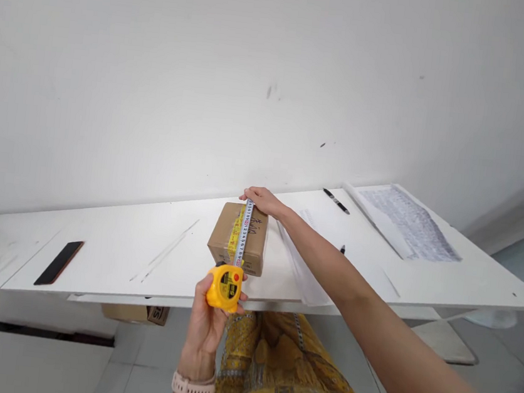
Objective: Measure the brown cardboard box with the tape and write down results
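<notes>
A small brown cardboard box (256, 246) sits near the front edge of the white table (120, 237), with yellow printed tape and dark handwriting on its top. My left hand (204, 335) is closed around a yellow tape measure (223, 290) just in front of the box. From its case the pulled-out blade (243, 235) runs across the box top to the far edge. There my right hand (264, 200) has its fingers closed at the blade's end, which they partly hide. Markings on the blade face up.
Left on the table lies a flat black object with a brown edge (59, 263). White sheets (303, 270), a pen (336, 200) and handwritten paper (410, 223) lie to the right. The wall (208, 89) rises behind. Another carton (128, 312) shows below the tabletop.
</notes>
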A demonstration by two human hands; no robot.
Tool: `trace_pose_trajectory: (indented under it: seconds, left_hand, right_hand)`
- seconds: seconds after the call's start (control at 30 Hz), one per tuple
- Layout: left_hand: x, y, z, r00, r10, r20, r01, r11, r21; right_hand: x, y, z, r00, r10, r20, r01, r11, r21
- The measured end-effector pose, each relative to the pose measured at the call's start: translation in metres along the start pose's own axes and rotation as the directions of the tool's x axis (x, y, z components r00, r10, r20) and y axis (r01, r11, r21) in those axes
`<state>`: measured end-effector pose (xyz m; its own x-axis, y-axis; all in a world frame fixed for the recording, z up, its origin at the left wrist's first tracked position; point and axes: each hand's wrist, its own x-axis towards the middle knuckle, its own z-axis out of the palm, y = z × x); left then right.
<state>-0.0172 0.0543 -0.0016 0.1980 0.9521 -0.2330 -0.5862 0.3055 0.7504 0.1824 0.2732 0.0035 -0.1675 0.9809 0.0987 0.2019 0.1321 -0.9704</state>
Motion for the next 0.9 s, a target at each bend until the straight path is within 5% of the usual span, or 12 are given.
trace_pose_trajectory:
  seconds: [0.3, 0.9]
  left_hand:
    - [-0.049, -0.027, -0.012, 0.997, -0.067, -0.026, 0.066, 0.998, -0.01]
    - [-0.042, -0.012, -0.024, 0.996, -0.002, -0.094, 0.013, 0.993, 0.115]
  right_hand:
    - [-0.002, 0.028, 0.002, 0.998, 0.067, 0.004, -0.067, 0.991, 0.118]
    - [-0.006, 0.022, 0.001, 0.992, 0.123, 0.028, -0.125, 0.989, 0.079]
